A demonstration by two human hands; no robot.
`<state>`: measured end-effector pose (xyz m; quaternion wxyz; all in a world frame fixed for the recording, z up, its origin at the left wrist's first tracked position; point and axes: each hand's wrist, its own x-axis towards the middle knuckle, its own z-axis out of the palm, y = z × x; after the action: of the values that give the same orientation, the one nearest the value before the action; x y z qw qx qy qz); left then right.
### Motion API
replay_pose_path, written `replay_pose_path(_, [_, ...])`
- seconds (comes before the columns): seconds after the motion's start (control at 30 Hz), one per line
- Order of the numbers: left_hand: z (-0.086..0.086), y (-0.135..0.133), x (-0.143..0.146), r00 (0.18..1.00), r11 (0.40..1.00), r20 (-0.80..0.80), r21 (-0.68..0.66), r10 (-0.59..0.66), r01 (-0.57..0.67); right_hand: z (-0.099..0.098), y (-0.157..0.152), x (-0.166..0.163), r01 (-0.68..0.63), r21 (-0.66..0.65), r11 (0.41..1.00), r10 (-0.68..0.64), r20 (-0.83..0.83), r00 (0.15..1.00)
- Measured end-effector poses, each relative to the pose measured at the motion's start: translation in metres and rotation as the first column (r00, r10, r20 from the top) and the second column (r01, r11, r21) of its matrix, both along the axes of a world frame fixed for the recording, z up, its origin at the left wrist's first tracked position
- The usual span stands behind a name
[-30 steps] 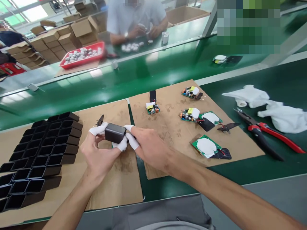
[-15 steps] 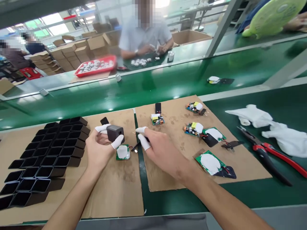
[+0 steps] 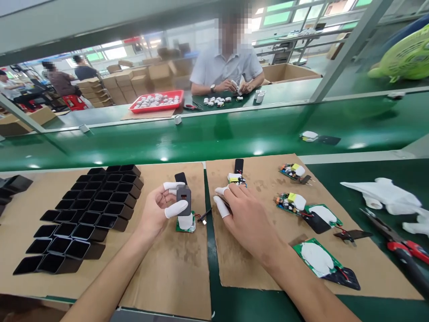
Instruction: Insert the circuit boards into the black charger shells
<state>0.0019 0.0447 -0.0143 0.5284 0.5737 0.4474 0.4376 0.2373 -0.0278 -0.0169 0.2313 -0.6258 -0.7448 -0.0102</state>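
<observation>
1. Firstly, the left hand [image 3: 154,212] held a black case [image 3: 187,193] between its thumb and fingers, and this grip was narrow, closed upon the case
2. The case was above the left cardboard sheet [image 3: 167,277], with a small rectangular opening in the end which could be seen
3. The right hand [image 3: 246,214] was to the right of the case and apart from it; its thumb and first finger were near together, in white covers, with a thin dark thing [image 3: 225,200] between them, which was mostly hidden, so I cannot tell what it was
4. Below the case in the view there was a circuit board [image 3: 185,223] with a white patch, and red wires went from it to a small black part [image 3: 203,219]
5. On the left side stood many black open cases [image 3: 125,204] in close rows
6. Just behind the right hand lay another board [image 3: 236,178], partly covered by this hand
7. Further right, more boards [image 3: 317,257] rested on the right cardboard sheet [image 3: 254,273], and beyond its edge were pliers [image 3: 385,228] with red and black handles, near some white cloths [image 3: 385,194]
8. Across the green surface [image 3: 214,147], a co-worker [image 3: 228,69] handled something white beside a red tray [image 3: 181,99]
</observation>
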Motion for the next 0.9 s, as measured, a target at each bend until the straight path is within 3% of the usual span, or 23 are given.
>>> replay_pose_path(0.1, [-0.005,0.007,-0.005,0.975,0.982,-0.153,0.122,0.162,-0.144,-0.002,0.000,0.000,-0.015,0.039,0.999,0.016,-0.028,0.999])
replay_pose_path(0.17, [-0.009,0.012,-0.008,0.877,0.924,-0.353,0.315,0.325,-0.215,-0.005,0.001,0.000,-0.015,0.058,0.998,0.018,-0.040,0.999])
replay_pose_path(0.23, [-0.011,0.016,-0.010,0.769,0.869,-0.484,0.461,0.418,-0.182,-0.006,0.001,0.000,-0.026,0.074,0.997,0.031,-0.057,0.998])
replay_pose_path(0.27, [-0.012,0.017,-0.010,0.755,0.862,-0.507,0.484,0.415,-0.148,-0.006,0.001,0.000,-0.038,0.078,0.996,0.044,-0.071,0.997])
replay_pose_path(0.43, [-0.015,0.018,-0.012,0.869,0.920,-0.432,0.387,0.240,-0.062,0.004,0.008,-0.006,-0.141,-0.006,0.990,0.133,-0.310,0.941])
replay_pose_path(0.6, [-0.026,0.033,-0.023,0.940,0.986,-0.336,0.131,-0.051,0.100,0.012,0.050,-0.014,-0.228,-0.046,0.973,0.196,-0.364,0.911])
replay_pose_path(0.73, [-0.037,0.050,-0.031,0.936,0.958,-0.209,-0.026,-0.284,0.285,0.007,0.087,-0.018,-0.261,-0.037,0.965,0.228,-0.384,0.895])
replay_pose_path(0.9, [-0.047,0.059,-0.030,0.925,0.931,-0.109,-0.084,-0.363,0.356,-0.004,0.087,-0.031,-0.123,0.022,0.992,0.122,-0.388,0.913])
